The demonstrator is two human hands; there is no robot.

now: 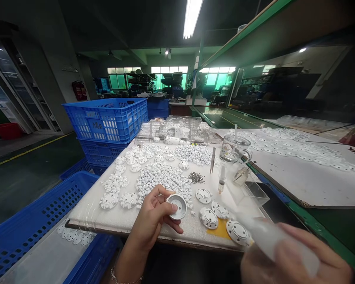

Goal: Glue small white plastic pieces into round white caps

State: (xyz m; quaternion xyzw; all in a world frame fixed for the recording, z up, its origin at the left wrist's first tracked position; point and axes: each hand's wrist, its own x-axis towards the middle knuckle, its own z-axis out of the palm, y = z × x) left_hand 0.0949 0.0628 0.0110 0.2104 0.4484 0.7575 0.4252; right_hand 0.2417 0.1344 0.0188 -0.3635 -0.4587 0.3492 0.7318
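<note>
My left hand [154, 211] pinches a small round white plastic cup-shaped part [182, 213] above the table's front edge, its hollow side facing me and the thumb inside the rim. My right hand [316, 252], smeared by motion, is wrapped round a translucent white squeeze bottle [268, 234] whose nozzle points left. Near the bottle several white discs with holes and notched rims, such as this white disc [238, 232], lie by a yellow sheet [217, 229]. Behind my left hand spreads a heap of small white pieces [162, 177].
Tweezers [212, 161], a syringe [221, 181], a glass mug [233, 149] and a small glass bottle [241, 176] stand or lie at the right. A pile of tiny dark bits [197, 178] is mid-table. Blue crates [106, 122] flank the table's left side.
</note>
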